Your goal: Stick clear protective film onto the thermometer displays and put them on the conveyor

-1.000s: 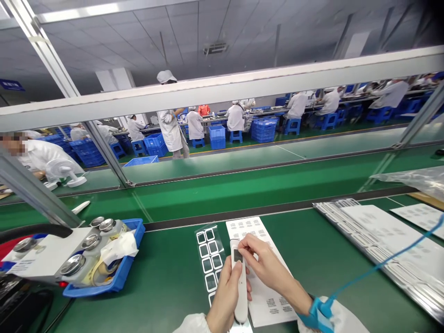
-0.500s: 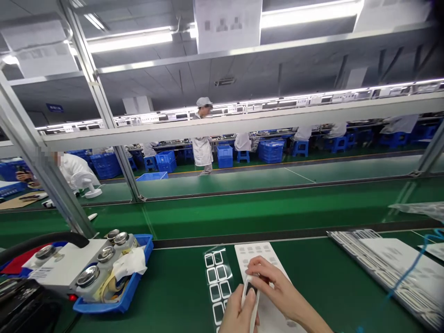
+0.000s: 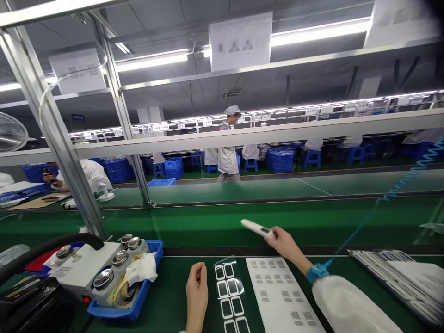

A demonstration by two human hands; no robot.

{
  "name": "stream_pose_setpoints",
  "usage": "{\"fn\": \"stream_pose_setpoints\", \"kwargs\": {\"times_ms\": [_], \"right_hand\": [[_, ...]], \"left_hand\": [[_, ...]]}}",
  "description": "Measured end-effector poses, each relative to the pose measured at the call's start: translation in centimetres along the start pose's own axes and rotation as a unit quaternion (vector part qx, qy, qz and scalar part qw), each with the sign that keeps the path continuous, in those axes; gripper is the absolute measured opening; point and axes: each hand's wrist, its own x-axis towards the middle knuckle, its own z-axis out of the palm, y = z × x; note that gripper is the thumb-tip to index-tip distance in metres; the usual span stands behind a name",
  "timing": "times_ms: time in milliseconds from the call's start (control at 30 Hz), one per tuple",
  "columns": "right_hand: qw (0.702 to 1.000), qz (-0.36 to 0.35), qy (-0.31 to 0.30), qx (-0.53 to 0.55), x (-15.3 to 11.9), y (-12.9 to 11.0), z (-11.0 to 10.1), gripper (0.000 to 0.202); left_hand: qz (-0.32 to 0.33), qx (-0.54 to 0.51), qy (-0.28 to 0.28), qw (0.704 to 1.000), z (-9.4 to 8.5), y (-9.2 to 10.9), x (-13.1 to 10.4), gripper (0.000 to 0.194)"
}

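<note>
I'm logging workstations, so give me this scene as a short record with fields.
Right hand: holds white device by one end, seen against green belt
Left hand: beside frame sheet, nothing visible in it
On right wrist: blue strap
Right of frame sheet: printed white sheet
Left side: blue tray with metal-topped bottles

The tabletop (image 3: 173, 289) is green, with a dark rail (image 3: 208, 251) along its far edge. At the left sit a blue tray (image 3: 141, 298) and, just beside it, a white box (image 3: 81, 267). In the middle lies a clear sheet (image 3: 231, 296) of white frames, with a printed white sheet (image 3: 275, 298) near its right side. Silvery strips (image 3: 390, 277) lie well apart at the right, partly under a plain sheet (image 3: 421, 278).
</note>
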Motion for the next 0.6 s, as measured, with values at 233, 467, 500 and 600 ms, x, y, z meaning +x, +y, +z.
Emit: {"fn": "stream_pose_setpoints", "kwargs": {"times_ms": [233, 467, 500, 600], "right_hand": [[0.992, 0.076, 0.104, -0.006, 4.3, 4.2, 0.2, 0.023], [0.987, 0.024, 0.138, 0.081, -0.5, 3.2, -1.0, 0.037], [0.986, 0.011, 0.134, 0.096, -1.5, 2.2, -1.6, 0.037], [0.980, -0.057, 0.100, 0.162, -5.0, -3.1, -5.1, 0.036]], "left_hand": [[0.027, 0.090, -0.044, 0.995, 0.0, -0.9, -0.2, 0.055], [0.047, 0.114, -0.041, 0.991, 0.2, -0.9, -0.1, 0.053], [0.051, 0.116, -0.039, 0.991, 0.2, -0.9, -0.1, 0.053], [0.067, 0.123, -0.024, 0.990, 0.2, -0.9, -0.2, 0.053]]}}
